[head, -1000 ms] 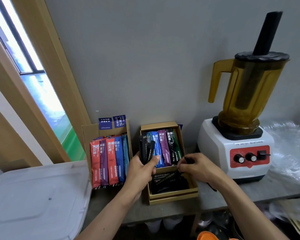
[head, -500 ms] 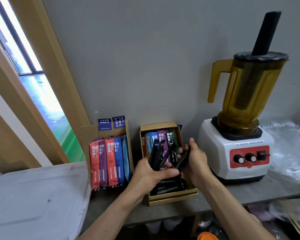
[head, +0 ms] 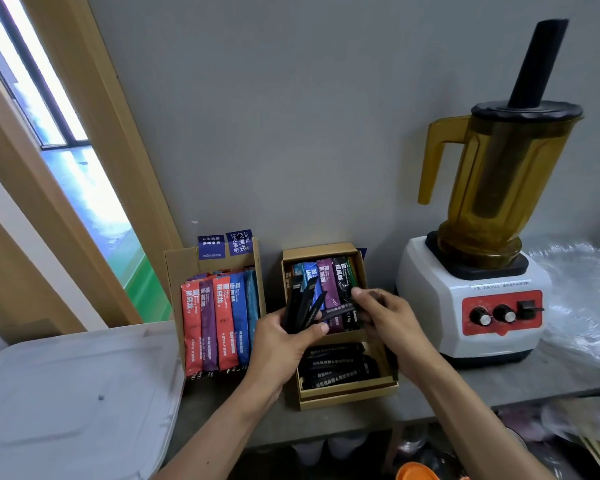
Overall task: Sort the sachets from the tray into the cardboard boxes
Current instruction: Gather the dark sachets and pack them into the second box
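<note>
Where the grey counter (head: 499, 382) meets the wall, two open cardboard boxes stand side by side, a little apart.

Item 1: left hand (head: 281, 344). Its grip is closed round a fan of black sachets (head: 302, 304). These are slim, glossy sticks with their long axes upright, top ends pointing to the far side and leaning slightly right. They are held over the right box (head: 347, 396).

Item 2: right hand (head: 392, 320). Its fingertips (head: 357, 292) pinch a single black sachet (head: 338, 311). The long axis of this one runs almost crosswise, with its left end toward the fan.

Item 3: right box, plain brown card, rectangular, divided in two. In the near compartment, black stick sachets (head: 333, 367) lie flat and stacked, long axes left to right. In the far compartment, blue, purple, black and green sachets (head: 326, 277) stand on end.

Item 4: left box (head: 175, 271), brown card. It holds a row of red, purple and blue sachets (head: 219, 320) set lengthwise, tops toward the wall.

Item 5: blender (head: 475, 306), right of the boxes. It has a white base with a red panel and black knobs, an amber translucent jug and a black lid.

Item 6: white plastic lid (head: 66, 393), near left, matte and translucent.

Item 7: crinkled clear plastic film (head: 582, 299), far right.
</note>
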Available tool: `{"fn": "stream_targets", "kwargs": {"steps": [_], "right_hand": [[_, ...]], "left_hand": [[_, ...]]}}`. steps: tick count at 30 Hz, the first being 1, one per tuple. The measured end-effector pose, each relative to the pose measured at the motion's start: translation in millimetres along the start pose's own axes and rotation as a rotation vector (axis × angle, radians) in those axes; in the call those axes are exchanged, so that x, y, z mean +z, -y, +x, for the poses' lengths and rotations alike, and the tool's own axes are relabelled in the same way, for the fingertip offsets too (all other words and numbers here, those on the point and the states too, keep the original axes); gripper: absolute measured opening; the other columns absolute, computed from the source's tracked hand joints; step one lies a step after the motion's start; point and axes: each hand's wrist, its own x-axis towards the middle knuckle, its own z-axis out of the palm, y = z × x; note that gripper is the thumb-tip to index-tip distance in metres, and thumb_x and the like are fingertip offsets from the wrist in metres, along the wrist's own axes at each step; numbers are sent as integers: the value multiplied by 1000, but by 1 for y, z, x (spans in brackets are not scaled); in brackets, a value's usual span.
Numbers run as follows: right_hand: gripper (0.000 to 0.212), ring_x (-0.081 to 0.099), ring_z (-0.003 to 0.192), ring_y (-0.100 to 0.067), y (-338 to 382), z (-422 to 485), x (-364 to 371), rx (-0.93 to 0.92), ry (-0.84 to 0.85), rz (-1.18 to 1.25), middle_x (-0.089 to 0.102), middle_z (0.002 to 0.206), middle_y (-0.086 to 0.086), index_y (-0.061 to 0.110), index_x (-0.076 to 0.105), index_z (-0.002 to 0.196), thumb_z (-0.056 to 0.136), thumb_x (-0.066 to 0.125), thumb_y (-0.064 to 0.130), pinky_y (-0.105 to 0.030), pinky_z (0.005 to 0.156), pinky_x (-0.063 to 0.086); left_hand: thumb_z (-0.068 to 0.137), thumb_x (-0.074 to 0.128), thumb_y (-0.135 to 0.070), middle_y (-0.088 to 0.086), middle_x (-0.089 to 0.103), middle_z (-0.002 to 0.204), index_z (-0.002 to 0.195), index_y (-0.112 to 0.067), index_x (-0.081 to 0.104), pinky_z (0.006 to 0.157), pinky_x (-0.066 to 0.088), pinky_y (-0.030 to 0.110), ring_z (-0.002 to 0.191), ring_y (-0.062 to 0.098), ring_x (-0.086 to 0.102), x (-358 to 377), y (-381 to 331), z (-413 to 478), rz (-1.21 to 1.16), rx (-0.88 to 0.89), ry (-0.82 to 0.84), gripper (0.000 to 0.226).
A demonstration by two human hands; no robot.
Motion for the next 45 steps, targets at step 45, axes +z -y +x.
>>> {"fn": "stream_targets", "kwargs": {"steps": [45], "right_hand": [[33, 75, 81, -8, -8, 16, -8, -208, -128, -439, 77, 83, 3, 16, 67, 86, 88, 75, 48, -30, 67, 61]], "left_hand": [[92, 75, -18, -4, 58, 65, 120, -10, 63, 45, 38, 17, 52, 6, 48, 0, 4, 7, -64, -62, 8, 32]]}}
